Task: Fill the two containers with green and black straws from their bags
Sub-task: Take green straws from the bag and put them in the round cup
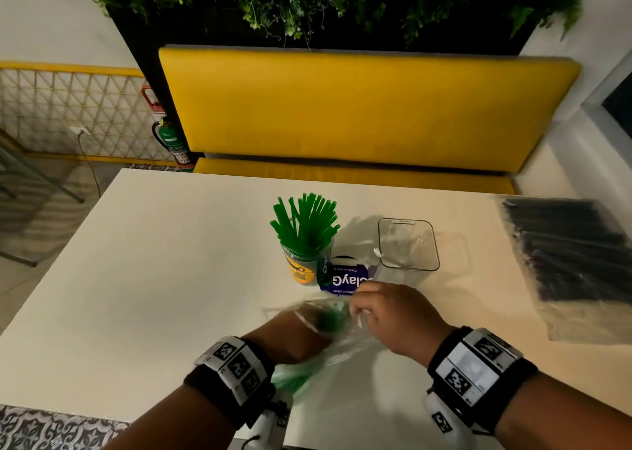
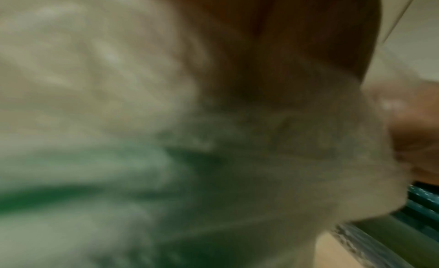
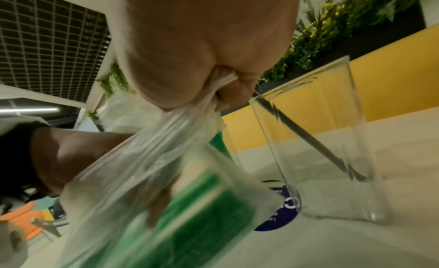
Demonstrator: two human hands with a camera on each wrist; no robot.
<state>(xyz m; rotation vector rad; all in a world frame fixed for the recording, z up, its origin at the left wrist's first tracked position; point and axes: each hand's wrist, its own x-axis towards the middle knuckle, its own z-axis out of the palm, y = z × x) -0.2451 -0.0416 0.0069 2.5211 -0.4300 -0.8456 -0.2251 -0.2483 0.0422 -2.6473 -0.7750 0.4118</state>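
Pinching clear bag point(image 1: 328, 333) of green straws point(image 3: 190, 212) lower centre: right hand point(image 1: 390, 316) grip on film; left hand point(image 1: 294, 337) grip closed round bag. Square container point(image 1: 408, 244) behind.

Left wrist view almost wholly smeared: only pale film and green haze. Clear plastic bag of green straws point(image 1: 318, 333) motion-blurred in head view; straw count unreadable. Left hand point(image 1: 294, 337) fingers hidden under that bag. Clear bag of black straws point(image 1: 574, 258) blurred, cut by right edge. Blue round printed label point(image 1: 343, 280) partly covered by right hand point(image 1: 393, 316); text incomplete.
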